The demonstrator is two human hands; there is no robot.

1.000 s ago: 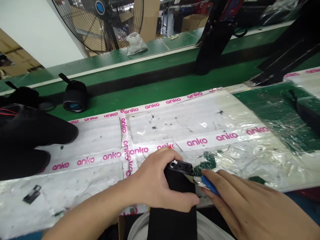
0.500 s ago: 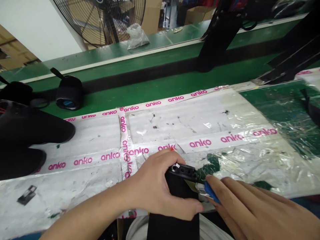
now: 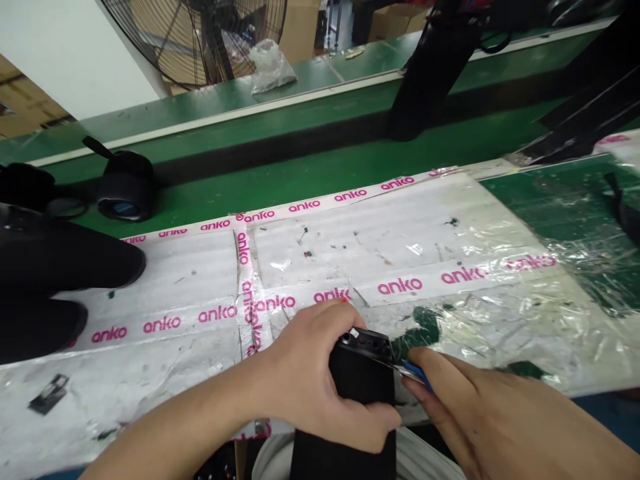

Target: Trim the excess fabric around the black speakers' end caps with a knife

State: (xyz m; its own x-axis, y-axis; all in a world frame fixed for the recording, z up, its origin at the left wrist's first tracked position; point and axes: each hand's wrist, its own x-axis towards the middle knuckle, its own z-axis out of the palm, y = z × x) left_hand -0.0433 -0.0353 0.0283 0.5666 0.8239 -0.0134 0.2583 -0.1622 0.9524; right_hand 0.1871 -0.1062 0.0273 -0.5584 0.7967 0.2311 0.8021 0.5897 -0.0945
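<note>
My left hand (image 3: 305,373) clamps the black strap (image 3: 357,387) at the near edge of the table (image 3: 175,280) to steady its plastic end, while my right hand (image 3: 480,413), grip closed on a blue-handled blade (image 3: 413,373), presses the tip against it.
</note>
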